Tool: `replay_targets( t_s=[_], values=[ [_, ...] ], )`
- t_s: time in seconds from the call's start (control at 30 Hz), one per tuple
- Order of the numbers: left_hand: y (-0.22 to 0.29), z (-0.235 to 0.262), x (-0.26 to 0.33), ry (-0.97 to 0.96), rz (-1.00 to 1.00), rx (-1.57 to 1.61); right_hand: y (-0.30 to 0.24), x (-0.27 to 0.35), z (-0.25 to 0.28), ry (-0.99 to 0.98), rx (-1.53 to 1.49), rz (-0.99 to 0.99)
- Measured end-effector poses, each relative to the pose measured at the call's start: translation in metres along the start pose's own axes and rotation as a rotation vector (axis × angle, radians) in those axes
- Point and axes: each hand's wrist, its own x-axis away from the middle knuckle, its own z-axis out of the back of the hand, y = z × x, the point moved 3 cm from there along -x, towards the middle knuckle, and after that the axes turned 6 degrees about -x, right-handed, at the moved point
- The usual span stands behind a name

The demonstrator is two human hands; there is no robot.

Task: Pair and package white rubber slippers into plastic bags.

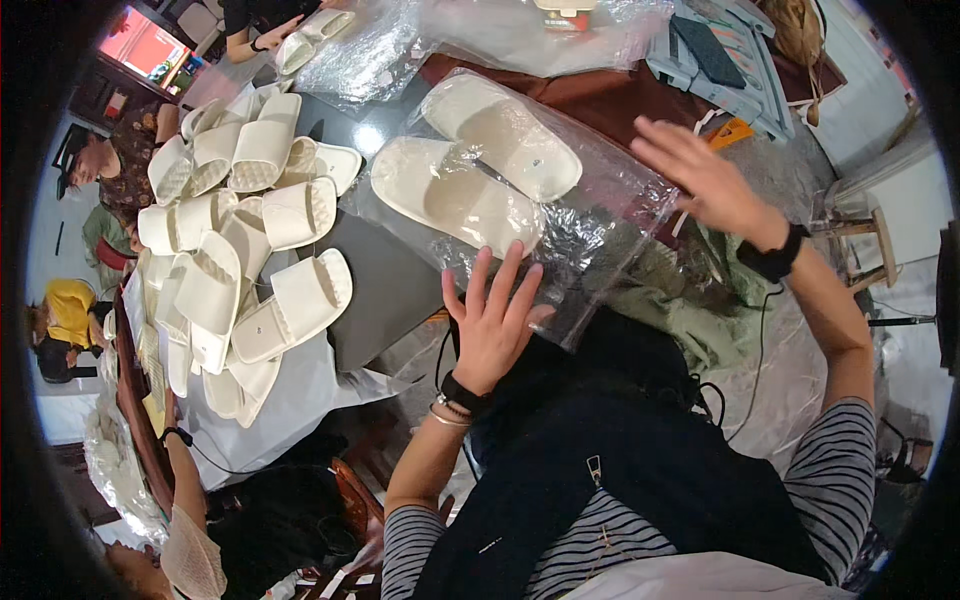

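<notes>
A pair of cream slippers (450, 195) lies inside a clear plastic bag (610, 250) on the grey tabletop. The two slippers sit side by side, slanting from upper left to lower right. My left hand (492, 325) rests with spread fingers on the near edge of the bag, its fingertips touching the film by one slipper's end. Beyond the bag's right end, my right hand (712, 185) has its fingers stretched out, close to the film. Whether it touches the bag I cannot tell.
A heap of loose cream slippers (240, 235) covers the table's left part. More plastic film (370, 60) and a small tub (567, 14) are at the back. A grey-blue plastic rack (715, 60) stands at the back right. Other people sit along the left; one at the far side handles slippers.
</notes>
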Motion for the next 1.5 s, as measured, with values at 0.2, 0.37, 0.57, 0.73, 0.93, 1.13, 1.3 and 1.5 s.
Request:
replay_targets(
  t_s=[0.2, 0.37, 0.57, 0.73, 0.93, 1.13, 1.3, 1.5],
  values=[
    [-0.016, 0.018, 0.013, 0.208, 0.395, 0.472, -0.006, -0.008, -0.039, 0.124, -0.947, -0.318],
    [-0.009, 0.011, 0.057, 0.448, 1.106, 1.134, -0.045, 0.004, -0.089, 0.033, -1.481, -0.568],
    [-0.012, -0.019, 0.088, 0.04, 1.466, 1.682, -0.064, 0.044, -0.109, 0.237, -1.167, -0.721],
    [-0.001, -0.01, 0.096, -0.244, 1.334, 1.615, -0.1, 0.051, -0.132, -0.507, -2.304, -0.505],
    [0.012, 0.024, 0.052, -0.683, 1.016, 1.089, -0.093, 0.081, -0.072, -0.33, -2.138, -0.245],
    [0.089, 0.008, -0.055, -0.565, 0.397, 1.01, -0.061, 0.148, -0.059, 0.132, -1.637, -0.418],
    [0.156, -0.028, -0.114, -0.583, 0.219, 1.578, -0.013, 0.291, -0.066, 0.502, -1.479, -0.906],
    [0.169, -0.119, -0.102, -0.765, -0.409, 0.879, 0.011, 0.364, 0.0, 0.386, -0.566, -1.156]
  ],
)
